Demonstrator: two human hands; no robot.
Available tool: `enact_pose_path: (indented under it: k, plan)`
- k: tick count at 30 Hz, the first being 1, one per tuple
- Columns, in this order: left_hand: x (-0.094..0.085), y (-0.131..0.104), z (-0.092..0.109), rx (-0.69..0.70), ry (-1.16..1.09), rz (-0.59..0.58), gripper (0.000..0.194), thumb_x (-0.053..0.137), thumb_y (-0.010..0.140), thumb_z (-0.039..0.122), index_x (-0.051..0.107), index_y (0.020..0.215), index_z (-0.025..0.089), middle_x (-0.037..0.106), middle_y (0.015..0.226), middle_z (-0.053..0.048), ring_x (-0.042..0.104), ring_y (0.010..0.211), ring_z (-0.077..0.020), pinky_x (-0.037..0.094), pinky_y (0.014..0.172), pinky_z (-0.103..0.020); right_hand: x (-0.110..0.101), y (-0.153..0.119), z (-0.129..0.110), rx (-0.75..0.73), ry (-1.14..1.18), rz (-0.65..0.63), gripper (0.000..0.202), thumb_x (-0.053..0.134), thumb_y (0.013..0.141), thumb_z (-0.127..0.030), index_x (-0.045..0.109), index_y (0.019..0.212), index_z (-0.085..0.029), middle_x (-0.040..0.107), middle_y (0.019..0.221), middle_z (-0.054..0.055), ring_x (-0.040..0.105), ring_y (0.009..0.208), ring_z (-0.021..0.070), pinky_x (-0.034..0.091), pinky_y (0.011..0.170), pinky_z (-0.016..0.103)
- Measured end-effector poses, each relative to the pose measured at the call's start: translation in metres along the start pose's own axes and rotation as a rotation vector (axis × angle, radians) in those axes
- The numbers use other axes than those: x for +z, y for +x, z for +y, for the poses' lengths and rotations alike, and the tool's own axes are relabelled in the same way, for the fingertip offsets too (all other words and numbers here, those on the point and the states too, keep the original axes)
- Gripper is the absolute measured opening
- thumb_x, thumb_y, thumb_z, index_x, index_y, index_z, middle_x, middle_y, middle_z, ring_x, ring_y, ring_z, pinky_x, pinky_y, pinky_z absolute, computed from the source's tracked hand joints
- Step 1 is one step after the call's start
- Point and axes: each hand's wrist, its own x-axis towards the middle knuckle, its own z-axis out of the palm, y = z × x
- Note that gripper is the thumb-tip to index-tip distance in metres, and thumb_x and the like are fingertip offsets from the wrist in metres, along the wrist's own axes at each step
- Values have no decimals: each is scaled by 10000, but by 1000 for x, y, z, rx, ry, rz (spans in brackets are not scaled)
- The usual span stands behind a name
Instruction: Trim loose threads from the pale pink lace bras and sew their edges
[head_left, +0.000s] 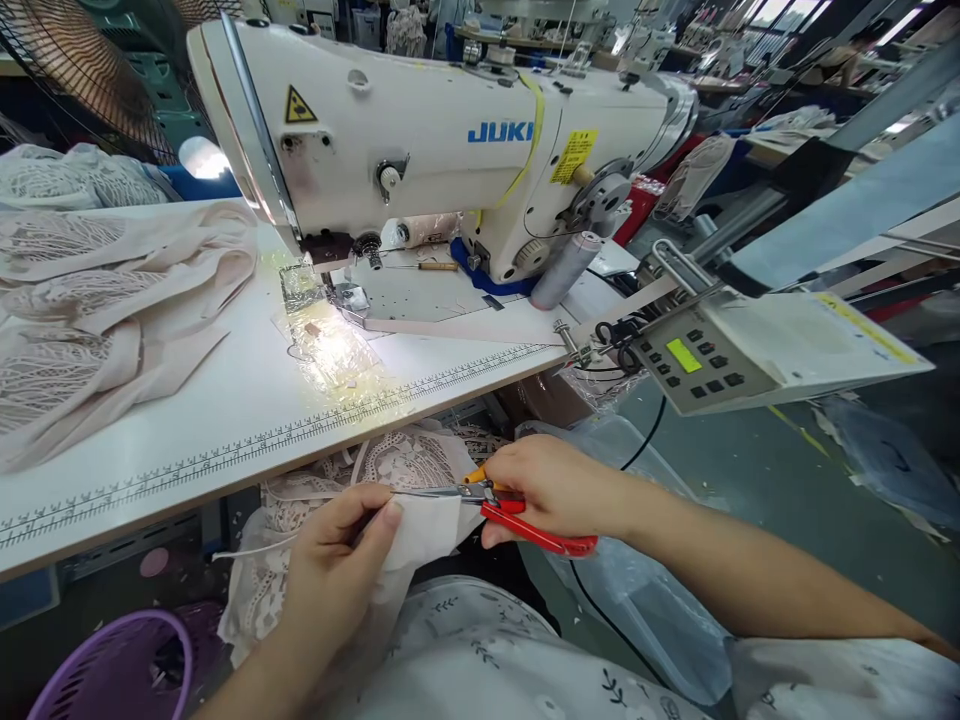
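My right hand (551, 490) is closed round a pair of scissors (540, 527) with red handles; an orange piece (475, 475) shows by my fingers. The blades point left and lie along the upper edge of a pale fabric piece (427, 528). Between thumb and fingers, my left hand (337, 560) pinches that fabric close to the blade tips. Cream lace (409, 458) hangs below and behind it, over my lap and under the table edge. Whether the blades are parted I cannot make out.
A white sewing machine (420, 120) stands on the table (225, 400), with a lit patch under its head. Pale lace garments (112, 300) lie at left. A control box (705, 350) juts out at right. A purple basket (112, 665) sits at lower left, a fan (82, 70) behind.
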Motion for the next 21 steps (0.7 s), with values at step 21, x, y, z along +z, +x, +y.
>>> enact_pose_path:
  k: [21]
  plan:
    - [7, 14, -10, -26, -28, -116, 232, 633, 778, 394, 669, 734, 169, 645, 644, -22, 544, 539, -117, 441, 478, -205, 9, 17, -18, -404, 143, 618, 178, 483, 812, -168, 443, 640, -189, 483, 610, 6, 402, 618, 133, 357, 584, 244]
